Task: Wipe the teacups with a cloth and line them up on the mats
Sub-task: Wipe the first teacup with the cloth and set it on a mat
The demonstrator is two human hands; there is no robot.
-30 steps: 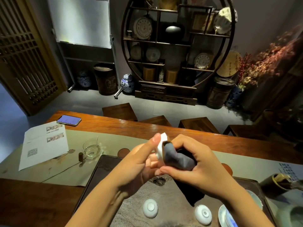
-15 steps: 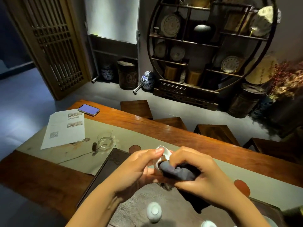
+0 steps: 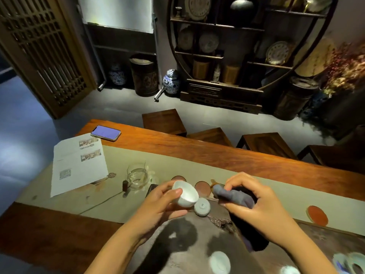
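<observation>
Over the tray | my left hand (image 3: 158, 206) grips the teacup (image 3: 185, 194), right hand (image 3: 256, 202) bunches the cloth (image 3: 233, 195) | brown mats (image 3: 202, 188) just beyond, bare | other cups (image 3: 201, 207) inverted, likely unwiped | early stage.

Your left hand (image 3: 158, 206) holds a plain white teacup (image 3: 185, 194); your right hand (image 3: 256, 202) grips a grey-blue cloth (image 3: 233, 195). You have round reddish-brown mats (image 3: 202, 189) on a pale olive runner (image 3: 197, 167), and an orange-red mat (image 3: 317, 215) farther right. The table (image 3: 237, 155) is warm red-brown wood. The jar (image 3: 171, 81) behind is blue-and-white patterned.
</observation>
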